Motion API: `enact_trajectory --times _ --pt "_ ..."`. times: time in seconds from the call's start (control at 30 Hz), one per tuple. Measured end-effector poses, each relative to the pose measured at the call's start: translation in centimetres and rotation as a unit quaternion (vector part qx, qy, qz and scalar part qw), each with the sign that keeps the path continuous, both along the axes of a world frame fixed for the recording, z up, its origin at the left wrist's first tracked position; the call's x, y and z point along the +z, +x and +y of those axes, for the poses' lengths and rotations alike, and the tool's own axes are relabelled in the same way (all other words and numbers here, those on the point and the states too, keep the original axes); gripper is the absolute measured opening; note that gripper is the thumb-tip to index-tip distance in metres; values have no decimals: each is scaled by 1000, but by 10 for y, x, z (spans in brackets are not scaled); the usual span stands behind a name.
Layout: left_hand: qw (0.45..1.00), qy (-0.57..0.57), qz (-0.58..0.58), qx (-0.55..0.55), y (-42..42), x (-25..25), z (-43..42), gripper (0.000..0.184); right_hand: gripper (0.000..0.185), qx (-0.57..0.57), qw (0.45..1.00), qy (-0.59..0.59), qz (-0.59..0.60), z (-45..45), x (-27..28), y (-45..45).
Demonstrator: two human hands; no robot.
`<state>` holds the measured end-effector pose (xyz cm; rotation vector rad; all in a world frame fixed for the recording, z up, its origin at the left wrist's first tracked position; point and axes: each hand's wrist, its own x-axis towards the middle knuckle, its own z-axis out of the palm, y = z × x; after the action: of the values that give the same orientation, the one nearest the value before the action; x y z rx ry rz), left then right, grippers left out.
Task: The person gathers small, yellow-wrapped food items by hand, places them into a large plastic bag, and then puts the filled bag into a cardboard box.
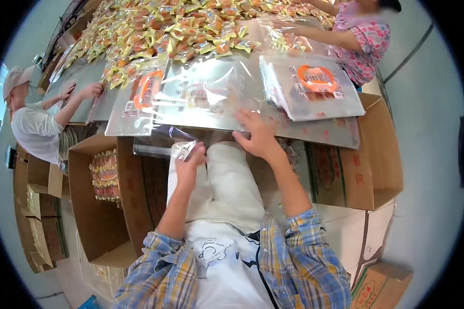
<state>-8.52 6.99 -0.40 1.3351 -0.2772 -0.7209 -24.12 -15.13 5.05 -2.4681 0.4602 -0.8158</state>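
Observation:
My left hand [192, 162] is at the table's front edge above my lap, its fingers closed on the near edge of a clear plastic bag [162, 147] that hangs over the edge. My right hand [255, 134] has its fingers spread, touching a clear sheet of plastic on the metal tabletop [219, 110]. To its right lies a stack of printed clear bags [319, 90] with an orange logo. Another printed bag [139, 100] lies on the left, partly over the edge.
Many yellow-wrapped pieces [180, 26] are heaped at the back. Open cardboard boxes stand left [103, 221] and right [379, 154] below the table; the left one holds packed bags [105, 175]. One person [33, 123] works at left, another [363, 38] at back right.

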Motion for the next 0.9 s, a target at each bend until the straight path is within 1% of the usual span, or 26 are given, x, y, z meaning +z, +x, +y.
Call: enact_trajectory --times 0.03,0.07,0.1,0.13,0.17,0.2,0.23,0.27,0.3,0.33,0.4,0.43,0.53,0.57,0.67,0.73,0.8,0.87,0.9 --pt "996 -5 79 -43 0 -3 0 42 59 19 999 18 27 7 -2 11" --pt "994 -16 101 -43 1 -6 3 42 60 38 997 37 55 10 -3 20" --pt "991 -27 122 -42 3 -9 7 42 68 46 995 10 86 -4 -25 32" --pt "988 -38 144 -42 7 -8 8 41 68 38 993 -7 109 -13 -30 38" --pt "991 -28 128 -26 12 -7 11 47 69 30 990 -25 132 -23 -35 44" --pt "992 -16 116 -36 19 -8 11 47 70 25 987 -43 155 -30 -34 51" --pt "994 -5 105 -44 27 -9 11 47 71 14 987 -34 156 -37 -33 58" --pt "994 7 93 -51 34 -11 11 46 69 7 985 -72 155 -43 -33 63" --pt "996 13 62 -61 36 -15 7 42 67 1 982 -109 155 -43 -21 67" --pt "995 19 81 -61 37 -11 5 41 65 -7 977 -143 155 -40 -8 71" --pt "991 26 118 -62 41 -5 -3 39 53 50 987 -88 121 -22 16 78" --pt "987 15 151 -51 43 -12 -6 36 48 79 990 -60 105 -14 20 80" --pt "984 48 160 -63 40 -27 -4 34 33 114 973 -94 176 -5 -3 88" --pt "981 35 179 -71 40 -35 -1 30 21 105 983 -77 127 -4 -11 89" --pt "983 29 171 -62 29 -30 10 27 16 88 988 -24 121 -4 -15 88" --pt "982 41 173 -71 27 -26 18 25 15 78 991 -37 101 3 -8 86" --pt "980 37 181 -76 29 -25 19 24 14 62 993 -56 86 2 9 87" --pt "982 18 165 -89 30 -28 20 22 14 47 993 -64 86 7 28 82" --pt "983 8 157 -95 31 -27 19 21 13 43 994 -45 91 8 33 80"
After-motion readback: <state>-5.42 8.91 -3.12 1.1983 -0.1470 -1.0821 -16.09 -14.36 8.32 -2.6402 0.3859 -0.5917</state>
